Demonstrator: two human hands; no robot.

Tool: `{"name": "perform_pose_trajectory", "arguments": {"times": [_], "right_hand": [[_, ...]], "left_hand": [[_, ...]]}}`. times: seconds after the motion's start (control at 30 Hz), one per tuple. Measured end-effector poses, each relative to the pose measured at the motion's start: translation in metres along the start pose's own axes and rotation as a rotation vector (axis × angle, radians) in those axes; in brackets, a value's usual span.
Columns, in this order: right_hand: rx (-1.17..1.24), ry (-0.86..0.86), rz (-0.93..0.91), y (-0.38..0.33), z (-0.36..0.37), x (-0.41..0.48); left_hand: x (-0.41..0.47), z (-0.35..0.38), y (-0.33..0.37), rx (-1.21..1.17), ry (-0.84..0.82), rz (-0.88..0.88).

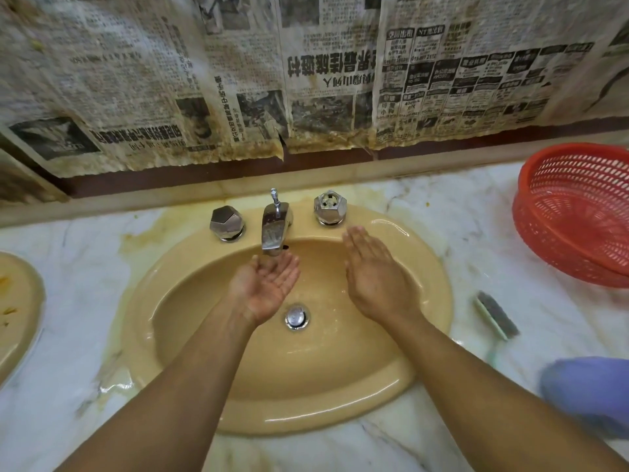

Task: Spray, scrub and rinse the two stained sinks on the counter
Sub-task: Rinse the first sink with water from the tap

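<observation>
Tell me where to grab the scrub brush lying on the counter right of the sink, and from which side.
Take the scrub brush by its narrow pale green end, which points toward the person. Come down from above with the right hand, which is open and nearest. The dark bristles seem to face up and to the right, so close the fingers on the long green edges below them.
</observation>
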State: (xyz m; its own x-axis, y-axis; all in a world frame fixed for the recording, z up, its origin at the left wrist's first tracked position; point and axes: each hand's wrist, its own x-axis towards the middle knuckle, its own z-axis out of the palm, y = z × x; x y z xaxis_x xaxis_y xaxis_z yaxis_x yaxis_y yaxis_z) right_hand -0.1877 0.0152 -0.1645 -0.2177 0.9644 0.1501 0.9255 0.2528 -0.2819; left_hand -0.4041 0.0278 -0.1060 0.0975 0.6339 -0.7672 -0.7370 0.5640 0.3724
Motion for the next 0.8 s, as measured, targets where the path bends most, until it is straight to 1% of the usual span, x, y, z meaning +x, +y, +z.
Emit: {"name": "perform_pose_trajectory", "arguments": {"times": [0.07, 0.13, 0.2, 0.27, 0.4, 0.5, 0.57, 0.63, 0.73, 0.8], "right_hand": [[0.128, 0.092, 0.056, 0.005, -0.001, 0.005], [0.229, 0.129, 0.129, 0.011, -0.008, 0.016], [0.336, 0.155, 0.186, 0.015, -0.018, 0.022], [0.405, 0.162, 0.198, 0.017, -0.023, 0.021], [0.405, 0.133, 0.187, 0.018, -0.019, 0.018], [0.415, 0.161, 0.202, 0.017, -0.017, 0.022], [0.42, 0.149, 0.208, 0.016, -0.02, 0.022], [0.419, 0.117, 0.202, 0.014, -0.023, 0.021], [0.426, 0.097, 0.191, 0.007, -0.03, 0.023], [0.484, 0.087, 0.21, -0.003, -0.035, 0.033]], "left_hand": [[-0.001, 0.006, 0.004, -0.073, 0.025, 0.016], [-0.002, 0.01, 0.006, -0.123, 0.044, 0.035], [-0.002, 0.013, 0.006, -0.118, 0.057, 0.035], [-0.002, 0.017, 0.003, -0.092, 0.06, 0.045], [-0.004, 0.027, -0.007, -0.049, 0.085, 0.012], [-0.021, 0.031, -0.022, 0.023, 0.111, -0.085], [-0.038, 0.043, -0.028, 0.067, 0.077, -0.127], [-0.049, 0.066, -0.025, 0.1, 0.028, -0.094], [-0.048, 0.112, -0.002, 0.176, -0.022, 0.059], [-0.041, 0.139, 0.018, 0.329, -0.014, 0.128]]}}
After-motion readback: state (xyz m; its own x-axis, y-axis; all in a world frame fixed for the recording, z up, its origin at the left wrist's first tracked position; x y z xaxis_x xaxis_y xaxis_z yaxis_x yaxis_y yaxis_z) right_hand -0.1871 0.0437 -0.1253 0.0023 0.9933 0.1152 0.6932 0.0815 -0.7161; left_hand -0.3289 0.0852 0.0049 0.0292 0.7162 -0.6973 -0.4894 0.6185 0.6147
